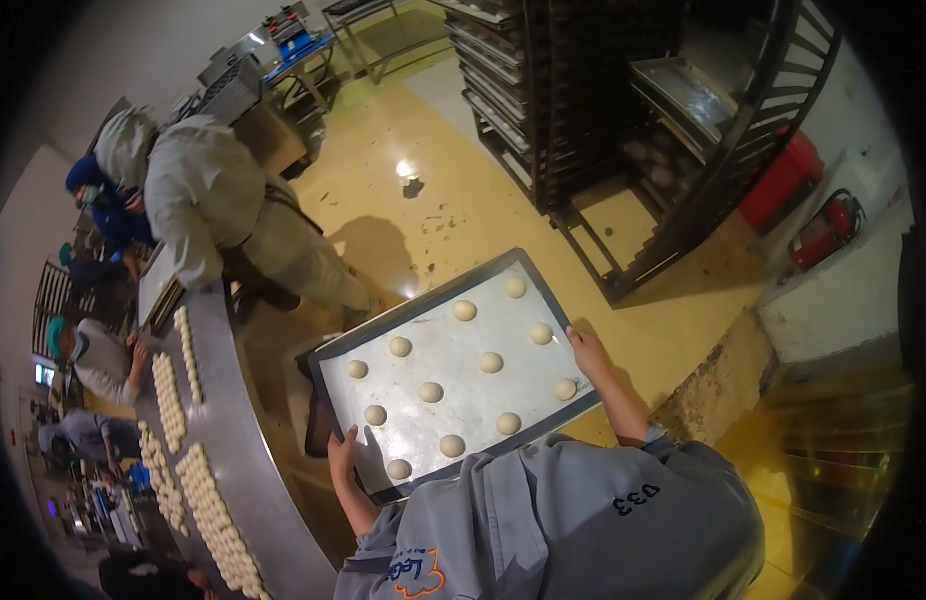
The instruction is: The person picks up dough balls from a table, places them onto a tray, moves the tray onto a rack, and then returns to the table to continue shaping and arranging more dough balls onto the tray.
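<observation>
Between my two hands I hold a metal baking tray point(413, 415) with a dark rim, level in front of my body. Several round, pale dough balls point(431, 393) sit spaced apart in rows on it. My left hand point(343, 450) grips the tray's near left side, its thumb over the rim. My right hand point(589, 356) is closed on the right side, with the fingers partly hidden beneath the tray. Grey sleeves cover my upper arms.
To the left runs a long steel table point(233, 420) bearing rows of dough balls point(215, 515). A co-worker in pale clothing point(208, 185) bends over its far end; others work beyond. Ahead right stands a dark tray rack point(623, 240). A fire extinguisher point(825, 232) is by the right wall.
</observation>
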Motion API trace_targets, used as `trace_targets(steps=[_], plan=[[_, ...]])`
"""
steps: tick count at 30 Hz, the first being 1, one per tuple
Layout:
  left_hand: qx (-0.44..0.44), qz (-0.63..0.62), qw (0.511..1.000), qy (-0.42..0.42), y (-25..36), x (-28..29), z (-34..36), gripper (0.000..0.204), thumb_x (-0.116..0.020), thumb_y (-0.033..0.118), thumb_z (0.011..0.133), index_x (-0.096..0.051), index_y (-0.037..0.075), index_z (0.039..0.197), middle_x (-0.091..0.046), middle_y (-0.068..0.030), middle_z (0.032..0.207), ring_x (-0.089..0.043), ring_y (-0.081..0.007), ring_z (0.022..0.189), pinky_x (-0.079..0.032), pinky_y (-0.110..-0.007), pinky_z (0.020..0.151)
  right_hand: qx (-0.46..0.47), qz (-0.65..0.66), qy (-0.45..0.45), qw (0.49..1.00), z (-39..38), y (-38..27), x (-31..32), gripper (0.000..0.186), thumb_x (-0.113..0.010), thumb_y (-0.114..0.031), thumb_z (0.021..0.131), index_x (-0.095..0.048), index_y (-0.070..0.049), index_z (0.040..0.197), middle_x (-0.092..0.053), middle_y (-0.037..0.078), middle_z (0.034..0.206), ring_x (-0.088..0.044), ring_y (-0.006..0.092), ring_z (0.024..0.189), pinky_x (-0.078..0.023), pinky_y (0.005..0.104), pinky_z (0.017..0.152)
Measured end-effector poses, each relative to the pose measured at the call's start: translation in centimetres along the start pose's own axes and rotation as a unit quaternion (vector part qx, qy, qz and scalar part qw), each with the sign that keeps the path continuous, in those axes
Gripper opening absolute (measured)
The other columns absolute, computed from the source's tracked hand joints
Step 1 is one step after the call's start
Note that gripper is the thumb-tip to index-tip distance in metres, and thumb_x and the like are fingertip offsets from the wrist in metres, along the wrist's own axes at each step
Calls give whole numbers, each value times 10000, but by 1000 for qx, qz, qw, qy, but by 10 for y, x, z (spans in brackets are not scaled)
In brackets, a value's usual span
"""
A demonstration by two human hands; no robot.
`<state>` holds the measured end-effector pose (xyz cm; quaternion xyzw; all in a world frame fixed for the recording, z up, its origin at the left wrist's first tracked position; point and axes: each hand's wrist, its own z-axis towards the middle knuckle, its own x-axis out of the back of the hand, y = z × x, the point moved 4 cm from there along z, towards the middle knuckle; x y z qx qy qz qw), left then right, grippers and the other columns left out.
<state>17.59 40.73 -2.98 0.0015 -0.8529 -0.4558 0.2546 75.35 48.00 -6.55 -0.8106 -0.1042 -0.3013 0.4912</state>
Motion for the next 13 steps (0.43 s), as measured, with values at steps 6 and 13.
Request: trace_targets(steps=[6, 13], plan=[[-91, 33, 995, -26, 127, -62, 174, 415, -683, 180, 892, -630, -21, 1251, -714, -130, 1105, -647, -209, 1002, -503, -349, 895, -43, 3, -5, 999, 135, -63, -14, 613, -468, -550, 1001, -695, 17, 1047, -691, 277, 1019, -654, 439, 1002, -496, 468, 868], [-108, 65, 990, -60, 257, -113, 371, 387, -642, 170, 923, -632, 7, 1273, -720, -151, 1125, -669, -223, 997, -508, -347, 886, -73, 46, 54, 995, 267, -97, -61, 681, -498, -585, 977, -661, 47, 1171, -661, 311, 1145, -620, 458, 1122, -457, 496, 987]])
